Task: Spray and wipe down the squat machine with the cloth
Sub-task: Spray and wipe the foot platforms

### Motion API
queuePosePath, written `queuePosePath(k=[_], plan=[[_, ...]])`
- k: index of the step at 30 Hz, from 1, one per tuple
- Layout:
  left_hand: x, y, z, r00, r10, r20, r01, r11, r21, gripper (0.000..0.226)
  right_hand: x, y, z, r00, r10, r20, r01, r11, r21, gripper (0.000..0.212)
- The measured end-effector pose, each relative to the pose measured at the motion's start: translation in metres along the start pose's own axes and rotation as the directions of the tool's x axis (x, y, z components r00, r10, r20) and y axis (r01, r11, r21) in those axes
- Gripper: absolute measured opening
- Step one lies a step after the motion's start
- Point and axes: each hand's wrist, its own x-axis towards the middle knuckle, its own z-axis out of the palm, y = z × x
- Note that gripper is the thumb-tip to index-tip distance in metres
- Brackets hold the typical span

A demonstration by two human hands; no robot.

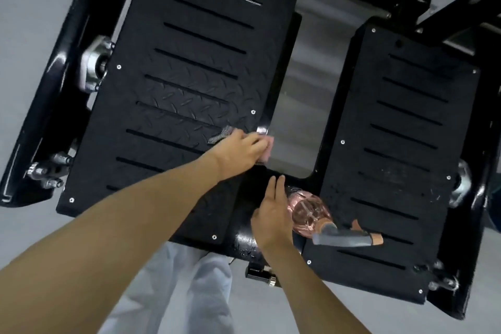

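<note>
1. Left hand [241, 148] presses the cloth [264, 148] flat on the left footplate [189, 70], mid-frame.
2. Right hand [272, 214], fingers straight, empty, rests beside the bottle [311, 213] lying on the right footplate [406, 144].

Head-worn camera, steeply downward, close over footplate [189, 84]

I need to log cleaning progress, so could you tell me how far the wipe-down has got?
Spraying looks done: the pink spray bottle lies on the right black footplate, which shows droplets. In hand: the left hand presses the pink cloth at the left footplate's inner edge. The right hand is empty. The right footplate remains.
</note>
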Motion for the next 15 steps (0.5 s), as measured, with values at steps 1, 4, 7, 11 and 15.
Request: queuePosePath(k=[1,4,7,11,15], plan=[[0.012,-0.012,-0.005,0.999,-0.037,-0.011,0.036,0.999,-0.012,0.061,0.006,-0.002,-0.001,1.000,-0.002,-0.016,0.002,1.000,-0.005,0.079],[0.038,-0.038,-0.014,0.992,-0.125,-0.022,0.124,0.991,-0.053,0.064,0.027,-0.012,-0.006,1.000,0.009,-0.026,-0.008,1.000,0.026,0.076],[0.043,-0.036,-0.007,0.992,-0.122,-0.046,0.119,0.991,-0.056,0.065,0.050,-0.026,-0.013,0.995,0.080,-0.059,-0.073,0.991,0.108,0.070],[0.023,-0.032,0.008,0.997,0.067,-0.031,-0.067,0.998,0.007,0.059,0.075,-0.044,-0.018,0.961,0.192,-0.200,-0.164,0.975,0.148,0.049],[0.030,-0.065,0.004,0.977,0.201,-0.063,-0.195,0.977,0.088,0.054,0.082,-0.056,-0.029,0.933,0.336,-0.127,-0.333,0.942,0.045,0.030]])
